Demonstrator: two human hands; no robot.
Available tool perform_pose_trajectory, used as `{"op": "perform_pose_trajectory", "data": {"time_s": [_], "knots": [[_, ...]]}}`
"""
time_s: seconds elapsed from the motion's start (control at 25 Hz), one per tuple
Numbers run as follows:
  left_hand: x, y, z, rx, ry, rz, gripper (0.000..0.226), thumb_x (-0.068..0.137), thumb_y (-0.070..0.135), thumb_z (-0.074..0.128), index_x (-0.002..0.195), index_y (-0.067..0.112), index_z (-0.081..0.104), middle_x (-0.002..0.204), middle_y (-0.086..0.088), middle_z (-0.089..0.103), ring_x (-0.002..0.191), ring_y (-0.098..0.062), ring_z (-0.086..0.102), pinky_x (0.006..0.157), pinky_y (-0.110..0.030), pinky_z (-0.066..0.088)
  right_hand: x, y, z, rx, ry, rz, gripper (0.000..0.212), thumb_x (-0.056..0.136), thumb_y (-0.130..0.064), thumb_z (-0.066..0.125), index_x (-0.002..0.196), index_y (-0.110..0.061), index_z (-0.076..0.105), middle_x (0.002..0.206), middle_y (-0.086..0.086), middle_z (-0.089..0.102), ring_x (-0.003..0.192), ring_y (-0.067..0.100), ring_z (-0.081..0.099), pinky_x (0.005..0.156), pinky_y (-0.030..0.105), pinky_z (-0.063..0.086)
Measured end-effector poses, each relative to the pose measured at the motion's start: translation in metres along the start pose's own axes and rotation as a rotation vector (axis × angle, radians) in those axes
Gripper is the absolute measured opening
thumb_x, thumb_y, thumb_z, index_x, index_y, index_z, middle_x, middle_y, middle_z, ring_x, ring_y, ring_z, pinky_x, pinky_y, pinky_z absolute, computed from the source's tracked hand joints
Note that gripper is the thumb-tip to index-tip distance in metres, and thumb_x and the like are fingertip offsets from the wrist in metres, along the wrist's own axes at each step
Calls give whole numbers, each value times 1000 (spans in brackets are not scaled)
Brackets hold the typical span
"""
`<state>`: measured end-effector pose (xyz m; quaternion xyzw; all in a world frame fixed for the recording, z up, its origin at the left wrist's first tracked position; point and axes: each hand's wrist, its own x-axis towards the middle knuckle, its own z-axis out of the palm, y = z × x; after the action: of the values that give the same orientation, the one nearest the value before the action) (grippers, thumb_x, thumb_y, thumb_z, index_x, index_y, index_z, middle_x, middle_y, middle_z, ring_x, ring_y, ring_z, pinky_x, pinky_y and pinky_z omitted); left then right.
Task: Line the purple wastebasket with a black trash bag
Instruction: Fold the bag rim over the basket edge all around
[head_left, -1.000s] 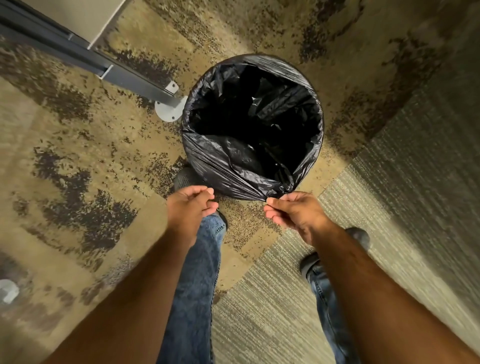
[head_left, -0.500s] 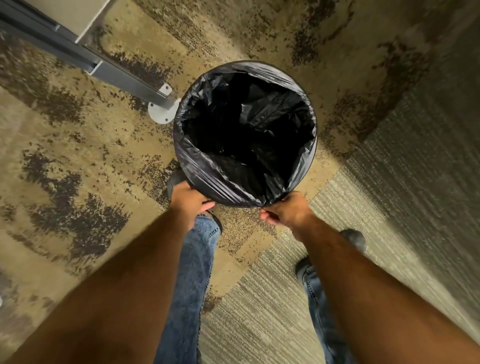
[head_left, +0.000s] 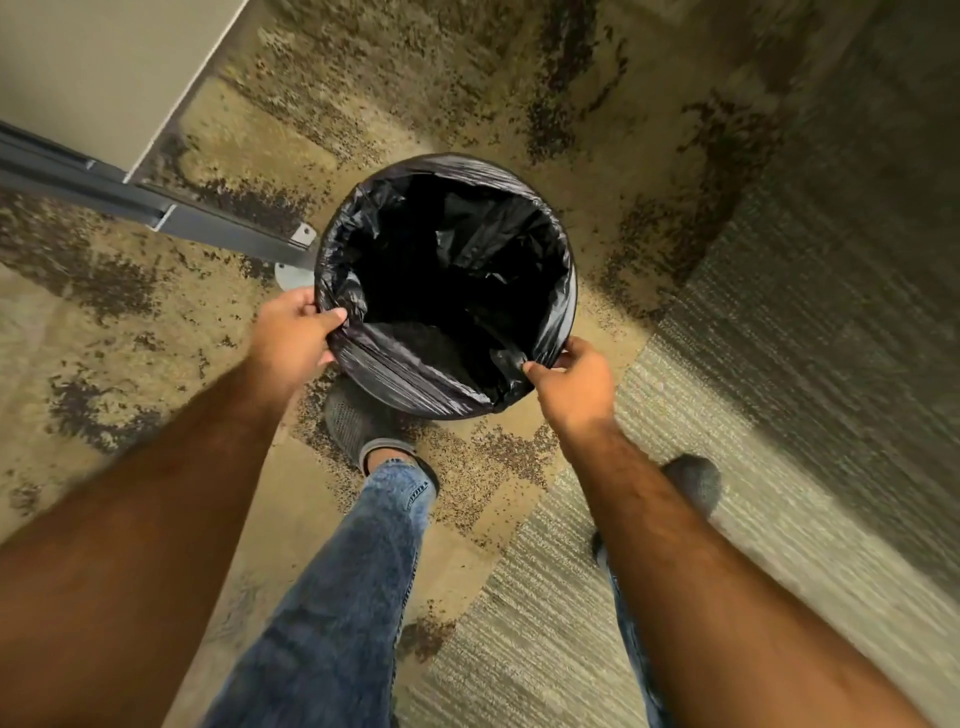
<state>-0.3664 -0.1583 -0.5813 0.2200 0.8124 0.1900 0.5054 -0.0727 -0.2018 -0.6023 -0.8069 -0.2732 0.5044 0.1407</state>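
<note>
In the head view, the wastebasket stands on the patterned carpet (head_left: 675, 156), but its purple wall cannot be seen, since the black trash bag (head_left: 415, 374) is folded over the whole rim and drapes down the near side. The left hand (head_left: 293, 332) is clamped on the bag's cuff at the left of the rim, thumb inside and fingers outside. The right hand (head_left: 569, 382) pinches a gathered bunch of plastic at the near right.

The step in hand seems to be seating and tightening the cuff. To do it well, each hand should probably draw the film down and outward evenly, so the slack collects at the right pinch and the far edge does not slip off the rim. Thin film like this may tear under a sharp tug.

A grey metal table leg (head_left: 228, 234), with its round foot, lies just beside the left edge of the bin, so the left hand has little room there. The person's shoe (head_left: 358, 421) sits close under the near side. To the right and beyond, the floor is open
</note>
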Motion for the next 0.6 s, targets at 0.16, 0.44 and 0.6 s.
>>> {"op": "perform_pose_trajectory", "data": {"time_s": [0.16,0.44,0.6], "knots": [[-11,18,22,53,29,39,20,98,5,66,82,16,61,100,-8,71,102,-32,75,71,-35,62,0,7,-10,125,70,42,41,90,-3,74,130,-12,67,110,0,79,103,22,75,100,46,62],[-50,61,127,52,-124,104,21,96,5,69,110,21,74,106,-2,77,102,-24,76,80,-42,65,21,55,-121,279,201,39,27,88,0,76,100,-21,65,70,-11,49,69,16,48,81,52,59],[-80,87,215,42,-225,164,24,95,3,70,96,27,73,96,8,72,91,-18,74,68,-33,65,48,76,-209,287,308,21,28,85,5,75,104,-14,69,71,-15,68,63,2,57,85,49,59]]}}
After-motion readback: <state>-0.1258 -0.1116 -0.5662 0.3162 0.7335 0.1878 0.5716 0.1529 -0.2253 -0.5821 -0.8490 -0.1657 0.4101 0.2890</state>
